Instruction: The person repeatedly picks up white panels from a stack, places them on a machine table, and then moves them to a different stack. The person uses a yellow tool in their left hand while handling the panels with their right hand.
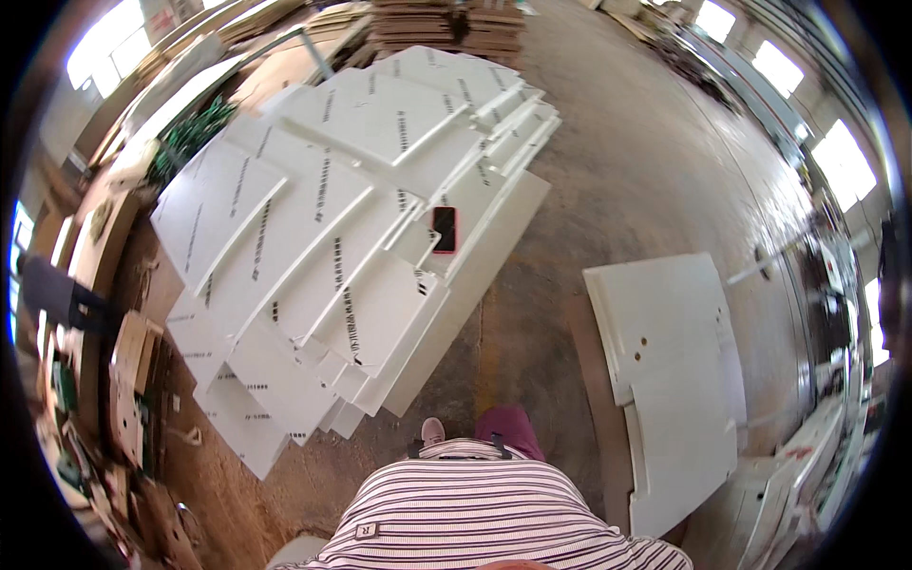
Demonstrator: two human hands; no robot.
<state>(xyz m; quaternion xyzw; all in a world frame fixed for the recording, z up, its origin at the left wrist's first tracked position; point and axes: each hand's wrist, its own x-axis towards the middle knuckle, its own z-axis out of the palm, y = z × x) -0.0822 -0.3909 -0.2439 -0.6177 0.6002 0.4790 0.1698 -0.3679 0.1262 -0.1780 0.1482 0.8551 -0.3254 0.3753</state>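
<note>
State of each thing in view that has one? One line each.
Black-screened phone with a red edge: face up, screen dark, resting on panels
White printed sheet panels: piled, overlapping, edges uneven
White panels with small holes, at right: overlapping, edges offset
Brown flat boards: stacked
Person's hands: out of view

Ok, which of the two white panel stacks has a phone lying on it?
The larger stack on the left, with dark printed lines across its panels; the red-edged phone lies near its right edge. The smaller stack on the right carries no phone.
</note>
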